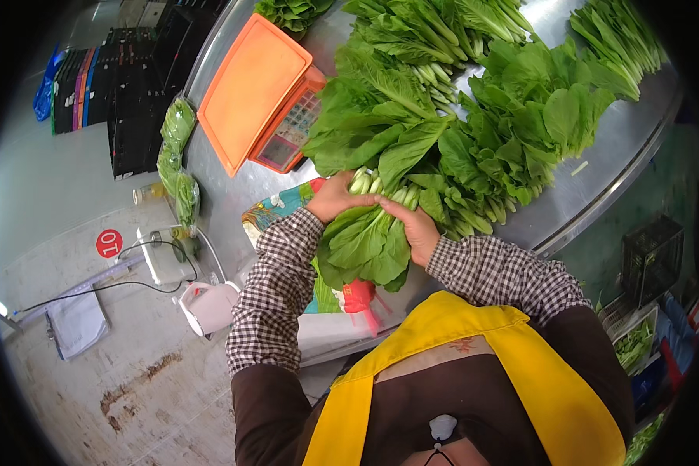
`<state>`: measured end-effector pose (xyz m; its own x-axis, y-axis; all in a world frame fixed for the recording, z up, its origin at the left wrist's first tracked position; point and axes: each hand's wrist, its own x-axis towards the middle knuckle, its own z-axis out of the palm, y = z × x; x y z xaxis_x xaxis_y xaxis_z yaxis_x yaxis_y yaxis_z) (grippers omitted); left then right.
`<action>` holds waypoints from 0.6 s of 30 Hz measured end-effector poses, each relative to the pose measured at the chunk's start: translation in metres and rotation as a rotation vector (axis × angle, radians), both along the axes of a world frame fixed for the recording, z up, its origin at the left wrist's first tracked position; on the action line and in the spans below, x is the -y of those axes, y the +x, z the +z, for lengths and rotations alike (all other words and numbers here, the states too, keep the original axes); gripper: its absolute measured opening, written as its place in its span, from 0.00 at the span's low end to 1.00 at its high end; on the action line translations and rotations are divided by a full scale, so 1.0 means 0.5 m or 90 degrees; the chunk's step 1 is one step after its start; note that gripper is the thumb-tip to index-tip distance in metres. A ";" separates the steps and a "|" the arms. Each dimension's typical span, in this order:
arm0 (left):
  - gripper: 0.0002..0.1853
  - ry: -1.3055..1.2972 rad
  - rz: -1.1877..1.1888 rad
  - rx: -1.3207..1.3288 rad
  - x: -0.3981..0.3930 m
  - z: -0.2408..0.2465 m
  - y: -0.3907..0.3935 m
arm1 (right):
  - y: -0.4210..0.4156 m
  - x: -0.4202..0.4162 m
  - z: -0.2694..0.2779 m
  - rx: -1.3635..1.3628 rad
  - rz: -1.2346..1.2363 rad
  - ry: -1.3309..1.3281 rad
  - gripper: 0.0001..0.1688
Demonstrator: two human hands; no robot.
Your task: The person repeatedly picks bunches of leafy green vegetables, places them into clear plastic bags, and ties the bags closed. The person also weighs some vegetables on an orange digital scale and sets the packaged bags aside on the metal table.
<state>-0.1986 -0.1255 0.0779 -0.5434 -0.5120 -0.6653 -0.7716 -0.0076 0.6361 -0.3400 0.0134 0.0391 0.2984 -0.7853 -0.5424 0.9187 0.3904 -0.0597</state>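
Between my two hands is a bunch of leafy greens (pixel 364 242), its leaves hanging toward me and its pale stem ends pointing away. My left hand (pixel 336 197) grips the bunch from the left, and my right hand (pixel 413 226) closes round its right side; the thumbs meet over the stems. Under the bunch lies a colourful printed cloth or bag (pixel 279 211) with a red part (pixel 358 295). Just beyond my hands, larger piles of greens (pixel 501 128) cover much of the metal table (pixel 611 151). An orange weighing scale (pixel 256 87) stands beyond my left hand.
Bagged greens (pixel 177 157) lie along the table's left edge, near a small jar (pixel 148 193). A pink kettle (pixel 209 306), a cable and a clipboard with paper (pixel 78 323) are at the left. Black crates (pixel 134 110) stand at the upper left, and another black crate (pixel 652 256) at the right.
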 end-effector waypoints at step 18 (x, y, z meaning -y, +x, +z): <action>0.32 -0.643 0.103 -0.087 -0.368 0.183 0.125 | 0.021 -0.097 0.096 -0.587 0.077 -0.756 0.38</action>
<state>-0.1359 0.0584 0.1694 -0.4564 -0.8718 0.1782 -0.7300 0.4814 0.4851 -0.3294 0.0620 0.0872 0.3108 -0.8862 0.3436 0.3514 -0.2288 -0.9078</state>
